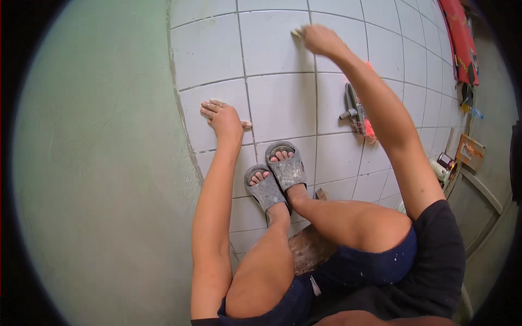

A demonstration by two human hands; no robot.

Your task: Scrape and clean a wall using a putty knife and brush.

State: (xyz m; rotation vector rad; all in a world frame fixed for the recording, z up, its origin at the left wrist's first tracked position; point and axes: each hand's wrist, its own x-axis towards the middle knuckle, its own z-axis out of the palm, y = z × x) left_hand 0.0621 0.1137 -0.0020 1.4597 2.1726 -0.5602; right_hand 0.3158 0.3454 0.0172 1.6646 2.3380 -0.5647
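White square floor tiles (280, 41) with dark joints lie before me. My left hand (224, 120) rests on a tile at the left, palm down, fingers stretched toward the wall and thumb out to the right. Whitish smears show on its fingers. Farther ahead and to the right, my right hand (324, 41) is closed, with a small pale thing (296, 33) poking out at its fingertips, close above a tile joint. Motion blurs that hand, and the kind of the pale thing cannot be made out. My stained grey sandals (286, 167) stand on the tiles between my arms.
A broom head (350, 111) with pink bristles lies by my right forearm, partly hidden. A plain greenish wall (103, 163) bounds the tiles at left. Along the right edge are a red sheet-like thing (459, 41), a bottle (474, 112), a wooden board (470, 152) and a whitish container (439, 169).
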